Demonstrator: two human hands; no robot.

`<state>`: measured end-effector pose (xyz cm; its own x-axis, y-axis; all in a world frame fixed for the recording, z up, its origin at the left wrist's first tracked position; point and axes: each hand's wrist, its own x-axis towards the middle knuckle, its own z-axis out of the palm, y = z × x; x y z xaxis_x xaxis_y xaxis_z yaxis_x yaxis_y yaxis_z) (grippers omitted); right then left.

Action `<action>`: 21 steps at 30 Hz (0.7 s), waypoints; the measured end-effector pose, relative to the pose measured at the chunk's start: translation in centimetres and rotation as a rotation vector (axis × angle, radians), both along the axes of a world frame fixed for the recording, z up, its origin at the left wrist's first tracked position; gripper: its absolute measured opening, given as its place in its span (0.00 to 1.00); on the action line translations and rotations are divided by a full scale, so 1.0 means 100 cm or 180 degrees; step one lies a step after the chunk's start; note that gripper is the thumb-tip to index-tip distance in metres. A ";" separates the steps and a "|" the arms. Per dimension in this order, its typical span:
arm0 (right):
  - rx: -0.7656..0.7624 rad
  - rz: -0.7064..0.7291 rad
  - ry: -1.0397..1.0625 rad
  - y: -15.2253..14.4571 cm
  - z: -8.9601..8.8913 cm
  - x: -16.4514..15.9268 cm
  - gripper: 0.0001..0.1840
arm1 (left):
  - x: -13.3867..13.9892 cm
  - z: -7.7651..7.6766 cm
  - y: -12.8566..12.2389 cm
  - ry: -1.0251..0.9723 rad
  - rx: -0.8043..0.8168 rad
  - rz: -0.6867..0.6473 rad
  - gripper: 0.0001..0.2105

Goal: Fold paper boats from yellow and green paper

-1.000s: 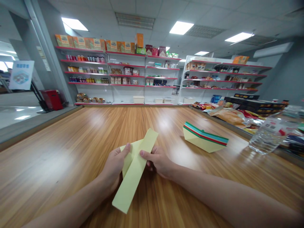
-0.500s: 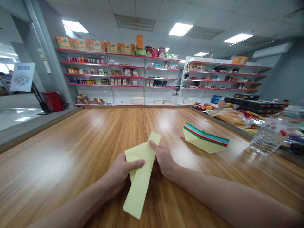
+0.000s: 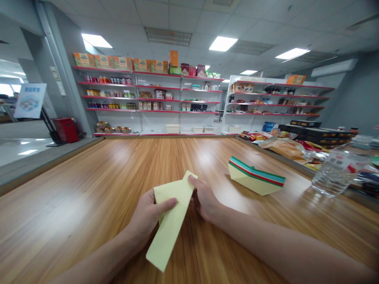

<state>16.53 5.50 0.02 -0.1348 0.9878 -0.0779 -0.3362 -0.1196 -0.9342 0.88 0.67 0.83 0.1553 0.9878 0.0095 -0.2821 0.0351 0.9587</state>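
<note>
A pale yellow folded sheet of paper (image 3: 173, 221) is held above the table between both hands. It has a long strip slanting down toward me and a wider flap on the left. My left hand (image 3: 148, 213) pinches the flap, thumb on top and fingers hidden beneath. My right hand (image 3: 204, 197) grips the upper end of the strip with the thumb on its face; its other fingers are mostly behind the paper. To the right, apart from both hands, a folded paper boat (image 3: 254, 177) with green, blue, white and red stripes along its rim stands on the table.
The wooden table (image 3: 97, 189) has a raised edge. At the right stand a clear plastic bottle (image 3: 337, 169), snack packets (image 3: 287, 149) and black boxes (image 3: 314, 136). Stocked shelves (image 3: 156, 98) line the back, and a red bin (image 3: 65, 130) stands at left.
The paper's lower end has swung slightly left, and its upper end sits a little lower, bent under the right thumb. Both hands keep their hold. The camera view has tilted up slightly.
</note>
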 end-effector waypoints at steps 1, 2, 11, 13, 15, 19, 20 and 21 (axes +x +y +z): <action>0.0356 -0.0146 -0.0243 -0.001 -0.001 0.001 0.24 | -0.001 0.000 0.002 -0.0009 0.0062 0.0269 0.33; 0.0737 -0.0235 -0.0526 -0.003 -0.002 0.001 0.30 | -0.001 -0.001 0.003 -0.0016 0.0139 0.0514 0.38; 0.2325 0.0386 -0.2455 -0.025 0.004 0.004 0.49 | -0.003 0.002 0.004 0.0065 0.0284 0.0452 0.27; 0.2404 0.0213 -0.2621 -0.024 0.003 0.004 0.48 | -0.003 0.004 0.003 -0.0021 0.0419 0.0404 0.31; 0.2460 0.0002 -0.2793 -0.023 0.003 0.004 0.46 | -0.004 0.006 0.001 -0.0087 0.0553 0.0432 0.36; 0.2583 -0.0129 -0.3007 -0.022 0.007 0.006 0.34 | -0.005 0.003 0.003 -0.0194 0.0578 0.0476 0.31; 0.2664 -0.0073 -0.2967 -0.022 0.009 0.006 0.30 | -0.005 0.001 0.004 -0.0249 0.0551 0.0471 0.25; 0.2744 -0.0012 -0.2877 -0.023 0.010 0.006 0.27 | -0.005 0.000 0.006 -0.0312 0.0525 0.0471 0.20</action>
<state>17.11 3.25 1.01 -0.3675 0.7634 0.5311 0.4673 0.6454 -0.6043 0.36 1.24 0.80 -0.0005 0.9836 0.1806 -0.3644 -0.1684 0.9159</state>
